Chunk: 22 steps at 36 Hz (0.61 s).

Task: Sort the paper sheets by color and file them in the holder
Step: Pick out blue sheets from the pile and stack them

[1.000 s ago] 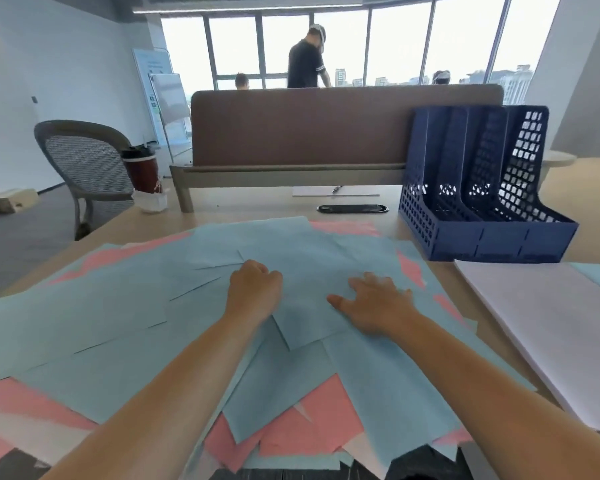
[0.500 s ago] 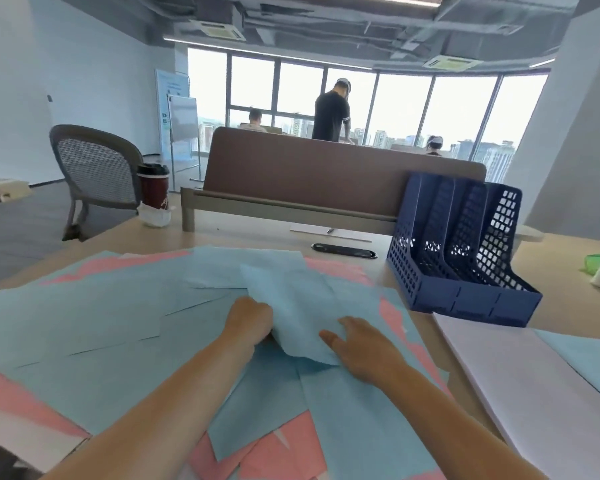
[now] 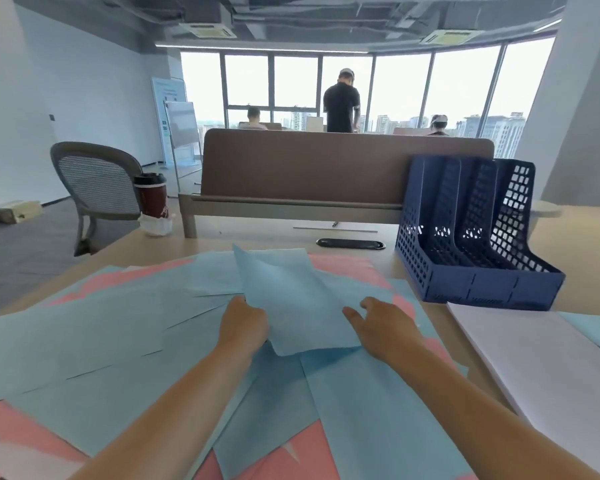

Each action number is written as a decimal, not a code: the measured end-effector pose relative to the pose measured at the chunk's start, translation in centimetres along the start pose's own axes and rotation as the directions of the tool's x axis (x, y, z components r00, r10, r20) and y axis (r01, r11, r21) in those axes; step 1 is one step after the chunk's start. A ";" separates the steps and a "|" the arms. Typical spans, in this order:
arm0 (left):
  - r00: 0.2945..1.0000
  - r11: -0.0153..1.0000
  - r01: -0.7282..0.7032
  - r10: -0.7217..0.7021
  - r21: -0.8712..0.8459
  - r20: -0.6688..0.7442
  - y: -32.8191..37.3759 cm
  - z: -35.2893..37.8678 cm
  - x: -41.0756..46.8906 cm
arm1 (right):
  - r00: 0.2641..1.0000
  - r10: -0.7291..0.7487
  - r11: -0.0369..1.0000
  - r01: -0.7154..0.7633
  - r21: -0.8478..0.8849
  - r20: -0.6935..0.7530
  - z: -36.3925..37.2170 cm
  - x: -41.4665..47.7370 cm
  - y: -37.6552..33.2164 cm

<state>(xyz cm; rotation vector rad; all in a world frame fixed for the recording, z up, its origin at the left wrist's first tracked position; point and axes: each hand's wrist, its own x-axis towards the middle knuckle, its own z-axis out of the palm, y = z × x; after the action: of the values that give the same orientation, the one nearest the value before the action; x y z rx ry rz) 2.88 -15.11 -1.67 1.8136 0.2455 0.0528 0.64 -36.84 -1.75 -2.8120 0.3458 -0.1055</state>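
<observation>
Many light blue sheets [image 3: 94, 341] and pink sheets [image 3: 343, 263] lie spread and overlapping on the wooden desk [image 3: 278, 240]. My left hand [image 3: 244, 323] grips the left edge of one blue sheet [image 3: 291, 299], which is lifted and tilted up off the pile. My right hand [image 3: 383, 327] lies beside that sheet's right edge with fingers spread, resting on the pile. The dark blue mesh file holder [image 3: 471, 237] stands at the right rear of the desk, and its slots look empty.
A stack of white paper [image 3: 534, 368] lies right of the spread, with a blue sheet [image 3: 596, 330] on it. A coffee cup [image 3: 151, 195] stands at the desk's left rear. A brown divider [image 3: 343, 164] runs behind; people stand beyond it. A chair [image 3: 97, 188] is left.
My left hand has lifted one blue sheet off the pile, its far end rising. My right hand shifted slightly right. The camera view tilted upward.
</observation>
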 end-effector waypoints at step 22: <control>0.998 0.986 -0.039 0.032 0.160 0.045 0.4 -0.3 4.1 | 0.997 0.060 0.997 -0.058 -0.055 0.041 2.1 10.0 -1.8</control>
<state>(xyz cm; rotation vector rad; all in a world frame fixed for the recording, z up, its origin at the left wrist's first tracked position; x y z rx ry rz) 6.86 -14.16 -1.59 1.9773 0.1919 0.0197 10.99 -37.04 -2.83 -2.8491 0.4276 -0.0236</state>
